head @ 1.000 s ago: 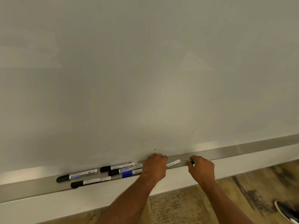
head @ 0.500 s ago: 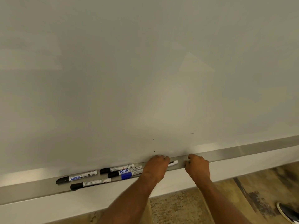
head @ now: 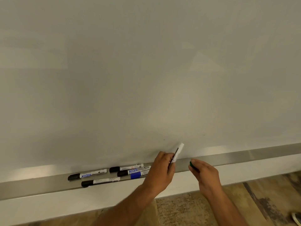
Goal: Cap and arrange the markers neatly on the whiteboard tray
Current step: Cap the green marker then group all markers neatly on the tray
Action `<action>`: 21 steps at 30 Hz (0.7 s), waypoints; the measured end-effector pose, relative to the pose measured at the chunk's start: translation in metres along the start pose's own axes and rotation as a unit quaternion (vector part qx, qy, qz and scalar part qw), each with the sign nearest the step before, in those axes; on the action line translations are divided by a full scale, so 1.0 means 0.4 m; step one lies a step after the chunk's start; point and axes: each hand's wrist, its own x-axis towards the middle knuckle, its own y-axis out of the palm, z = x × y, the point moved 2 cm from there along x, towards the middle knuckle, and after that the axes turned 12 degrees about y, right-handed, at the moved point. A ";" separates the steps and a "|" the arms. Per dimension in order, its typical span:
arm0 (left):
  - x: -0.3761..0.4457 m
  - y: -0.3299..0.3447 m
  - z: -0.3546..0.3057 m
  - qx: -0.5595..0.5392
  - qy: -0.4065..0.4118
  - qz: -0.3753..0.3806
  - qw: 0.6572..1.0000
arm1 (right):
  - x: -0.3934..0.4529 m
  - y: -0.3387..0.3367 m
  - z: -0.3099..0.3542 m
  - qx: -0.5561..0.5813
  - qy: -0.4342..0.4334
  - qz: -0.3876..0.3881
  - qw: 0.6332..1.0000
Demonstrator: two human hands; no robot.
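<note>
Your left hand (head: 160, 172) grips white marker (head: 177, 153), tilted up, above tray (head: 228, 158); its lower end hidden in fingers. Your right hand (head: 205, 175) pinches green cap (head: 191, 164), mostly covered. Five markers lie on tray at left; blue marker (head: 137, 175) partly behind hand. Tray bare to right. Shoe (head: 296, 218) cut off at corner.

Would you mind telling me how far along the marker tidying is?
Done: four black-capped markers lie on the tray, not yet lined up. In hand: left hand holds a white marker; right hand pinches a green cap. Left: capping and straightening.
</note>
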 end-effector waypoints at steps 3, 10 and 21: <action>-0.035 -0.036 -0.002 -0.102 -0.069 -0.057 0.991 | -0.022 0.029 -0.011 0.022 0.040 0.044 0.998; -0.102 -0.120 0.005 -0.337 -0.197 -0.223 0.893 | -0.076 0.109 -0.041 -0.004 0.085 0.140 0.986; -0.154 -0.224 0.018 -0.460 -0.228 -0.371 0.774 | -0.147 0.191 -0.055 -0.147 -0.064 0.212 0.964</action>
